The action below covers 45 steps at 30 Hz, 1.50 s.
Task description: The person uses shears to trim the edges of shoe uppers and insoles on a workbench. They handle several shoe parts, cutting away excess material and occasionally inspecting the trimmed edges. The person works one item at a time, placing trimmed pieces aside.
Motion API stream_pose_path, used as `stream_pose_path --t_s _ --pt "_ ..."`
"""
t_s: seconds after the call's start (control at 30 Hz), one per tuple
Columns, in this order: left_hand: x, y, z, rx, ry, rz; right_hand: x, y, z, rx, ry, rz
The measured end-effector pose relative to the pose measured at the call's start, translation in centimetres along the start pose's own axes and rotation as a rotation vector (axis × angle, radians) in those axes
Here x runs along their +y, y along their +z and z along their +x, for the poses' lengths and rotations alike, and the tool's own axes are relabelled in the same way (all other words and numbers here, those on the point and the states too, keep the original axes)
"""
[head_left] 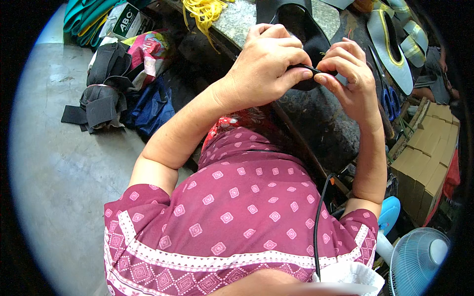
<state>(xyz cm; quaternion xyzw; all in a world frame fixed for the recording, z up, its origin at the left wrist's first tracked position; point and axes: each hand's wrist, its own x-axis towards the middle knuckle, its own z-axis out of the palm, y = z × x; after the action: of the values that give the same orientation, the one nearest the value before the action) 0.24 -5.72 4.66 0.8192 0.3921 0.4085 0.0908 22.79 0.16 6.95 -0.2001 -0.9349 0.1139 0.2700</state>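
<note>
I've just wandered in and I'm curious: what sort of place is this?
Probably a small shoemaking workshop, judging by the black shoe-shaped piece, the yellow-edged grey shoe top and the blue-handled scissors.

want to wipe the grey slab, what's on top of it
On the grey slab: yellow strips at its left; a black shoe upper, pinched by the left hand and right hand, extends over it. What these cover can't be seen.

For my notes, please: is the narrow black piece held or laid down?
Held: the left hand and right hand pinch the narrow black piece, their thumb tips nearly meeting.
</note>
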Motion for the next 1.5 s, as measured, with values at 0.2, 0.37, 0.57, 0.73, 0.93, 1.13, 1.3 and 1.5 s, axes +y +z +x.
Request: stream_pose_path --t_s 0.2,0.37,0.57,0.73,0.93,1.13,1.3,1.5 --pt "-0.4 -0.3 0.2 0.001 -0.022 -0.125 -1.0 0.1 0.1 -0.026 0.119 0.117" --pt "-0.7 -1.1 0.5 0.018 -0.012 -0.147 -2.0 -0.5 0.3 0.047 0.097 -0.039" --pt "-0.9 -1.8 0.6 0.098 0.01 -0.175 -2.7 -1.2 0.6 0.024 0.074 -0.055" --pt "-1.1 -1.9 0.7 -0.002 0.029 -0.156 -2.5 -1.4 0.5 -0.025 0.118 -0.059" --pt "-0.8 -0.4 0.6 0.038 0.047 -0.082 -3.2 -1.4 0.1 0.029 0.183 -0.087" --pt "-2.6 -1.4 0.4 -0.046 0.209 0.237 -3.1 -2.2 -0.5 0.012 0.181 -0.116" --pt "-4.1 -1.7 2.3 0.025 0.209 0.38 -2.2 -3.0 0.3 0.118 0.109 -0.325" --pt "-6.9 -0.6 5.7 0.252 0.247 0.72 1.3 -0.6 2.9 0.211 -0.094 -0.641"
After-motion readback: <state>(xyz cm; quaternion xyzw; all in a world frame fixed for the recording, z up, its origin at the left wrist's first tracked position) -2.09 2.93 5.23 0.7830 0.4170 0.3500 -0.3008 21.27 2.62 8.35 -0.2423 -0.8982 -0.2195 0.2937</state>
